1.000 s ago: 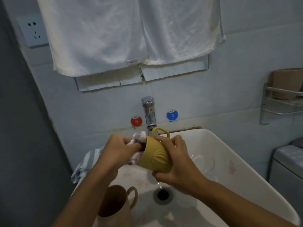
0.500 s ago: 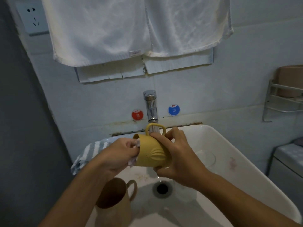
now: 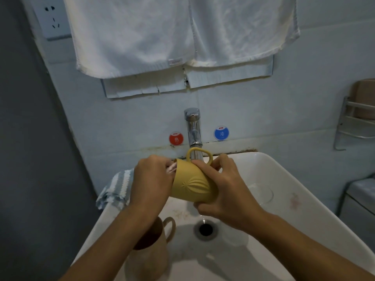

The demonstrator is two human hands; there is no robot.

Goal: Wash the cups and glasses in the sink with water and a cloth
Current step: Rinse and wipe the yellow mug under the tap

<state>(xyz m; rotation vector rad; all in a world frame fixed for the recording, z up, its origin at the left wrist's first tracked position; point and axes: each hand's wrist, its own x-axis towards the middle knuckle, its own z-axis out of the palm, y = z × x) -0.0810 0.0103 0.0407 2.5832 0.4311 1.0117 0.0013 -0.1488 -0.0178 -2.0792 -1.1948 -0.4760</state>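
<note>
A yellow cup [image 3: 192, 184] lies on its side over the white sink [image 3: 288, 191], mouth to the left, handle up, just below the faucet [image 3: 193, 128]. My right hand [image 3: 225, 189] grips its base and side. My left hand [image 3: 151, 183] is at the cup's mouth, closed on a pale cloth [image 3: 171, 169] that is mostly hidden by the fingers and the cup. A tan cup [image 3: 150, 248] stands upright in the sink at the front left. A clear glass [image 3: 260, 192] rests against the sink's right slope.
A striped blue-and-white towel [image 3: 115, 188] drapes over the sink's back left corner. White towels [image 3: 172, 31] hang on the wall above. The drain [image 3: 205, 229] lies below my right hand. A metal rack [image 3: 355, 122] with a tan container is at the right.
The cup has swung so its mouth turns further left and its body lies flatter. My left hand has pushed the cloth deeper into the mouth, so less cloth shows.
</note>
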